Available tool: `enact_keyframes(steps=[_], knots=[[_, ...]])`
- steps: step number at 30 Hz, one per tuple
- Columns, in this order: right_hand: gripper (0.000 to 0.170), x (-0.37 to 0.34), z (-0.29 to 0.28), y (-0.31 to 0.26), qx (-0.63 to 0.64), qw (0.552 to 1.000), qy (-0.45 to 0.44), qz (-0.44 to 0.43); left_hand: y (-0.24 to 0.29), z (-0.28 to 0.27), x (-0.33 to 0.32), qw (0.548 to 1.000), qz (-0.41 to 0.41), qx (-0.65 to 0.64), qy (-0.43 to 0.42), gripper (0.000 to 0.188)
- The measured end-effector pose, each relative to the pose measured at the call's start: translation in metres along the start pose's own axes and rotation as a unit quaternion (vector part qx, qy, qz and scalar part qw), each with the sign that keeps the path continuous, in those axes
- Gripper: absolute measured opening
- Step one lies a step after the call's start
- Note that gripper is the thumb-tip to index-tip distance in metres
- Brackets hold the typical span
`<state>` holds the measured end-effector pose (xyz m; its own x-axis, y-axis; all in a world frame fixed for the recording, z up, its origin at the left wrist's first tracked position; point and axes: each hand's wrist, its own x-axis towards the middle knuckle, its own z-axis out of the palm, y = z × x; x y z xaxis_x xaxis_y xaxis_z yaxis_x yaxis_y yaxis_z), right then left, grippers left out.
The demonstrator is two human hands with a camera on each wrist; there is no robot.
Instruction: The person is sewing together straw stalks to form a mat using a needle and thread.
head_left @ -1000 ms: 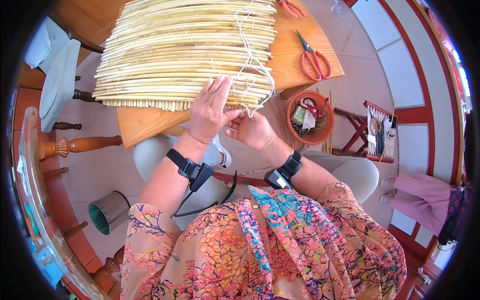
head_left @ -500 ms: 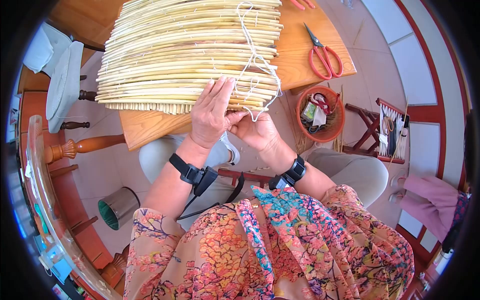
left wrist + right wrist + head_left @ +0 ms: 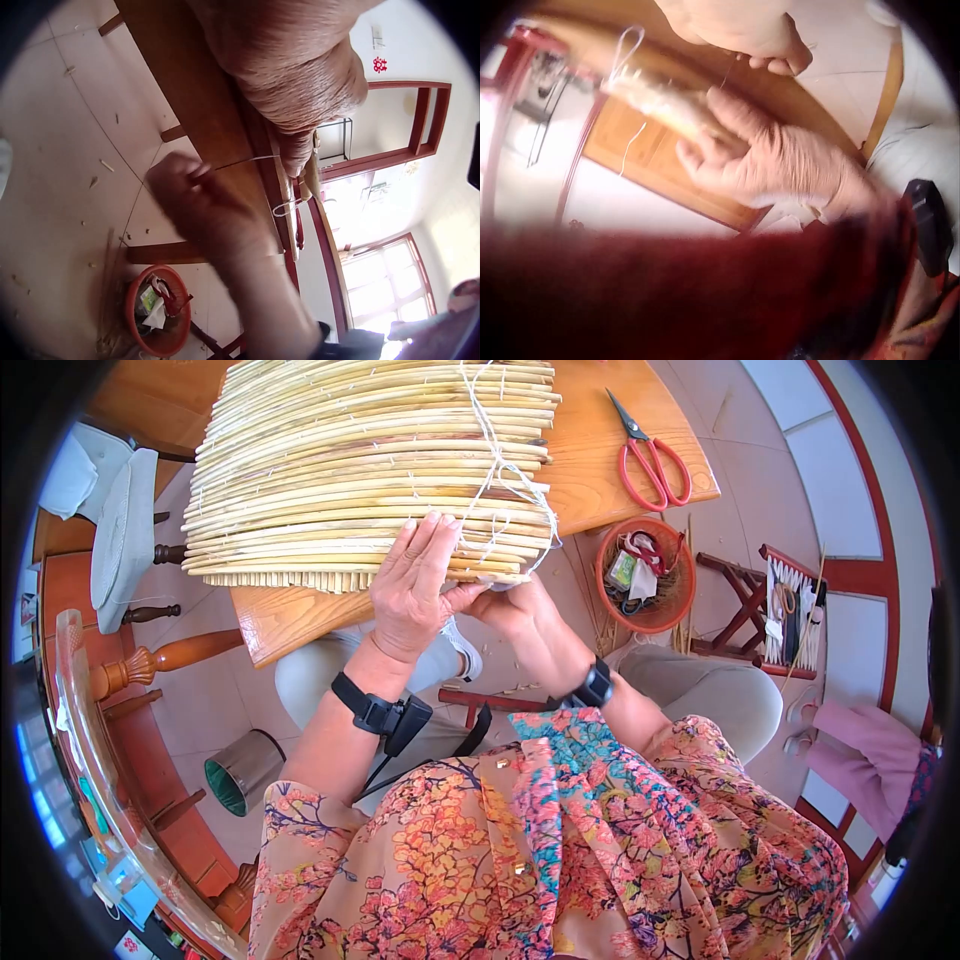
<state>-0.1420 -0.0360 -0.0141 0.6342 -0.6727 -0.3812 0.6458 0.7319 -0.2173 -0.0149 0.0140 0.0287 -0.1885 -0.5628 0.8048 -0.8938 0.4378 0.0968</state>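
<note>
A mat of pale yellow stalks, bound in rows with white string, lies on the wooden table in the head view. My left hand holds its near edge, fingers laid together over the top and thumb at the front. White string trails in loops over the mat's right side. Just below that corner is my right hand, its fingers partly hidden. In the left wrist view the right hand, blurred, is curled round a thin string that runs tight to the mat's edge beside the left thumb.
Red-handled scissors lie on the table, right of the mat. On the floor stand an orange basket with odds and ends, a folding stool and a metal bin. Another person's pink trousers show at the right.
My right hand has moved from beside the left thumb to under the mat's near right corner. The string loop hanging there has drawn in. The left hand keeps its place on the mat.
</note>
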Motion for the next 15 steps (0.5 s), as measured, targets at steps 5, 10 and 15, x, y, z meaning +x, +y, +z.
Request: enact_keyframes(steps=[5,10,15], knots=[[0.022,0.037,-0.102,-0.035,0.039,0.982,0.181,-0.039,-0.002,0.001,-0.002,1.000,-0.008,0.005,0.004,0.057],[0.012,0.021,-0.093,-0.119,0.159,0.959,0.172,-0.163,-0.005,0.001,-0.004,1.000,-0.002,-0.004,0.012,0.059],[0.012,-0.078,-0.100,-0.163,-0.418,0.844,0.138,-0.305,-0.013,0.007,-0.012,1.000,-0.005,-0.003,0.019,0.060]])
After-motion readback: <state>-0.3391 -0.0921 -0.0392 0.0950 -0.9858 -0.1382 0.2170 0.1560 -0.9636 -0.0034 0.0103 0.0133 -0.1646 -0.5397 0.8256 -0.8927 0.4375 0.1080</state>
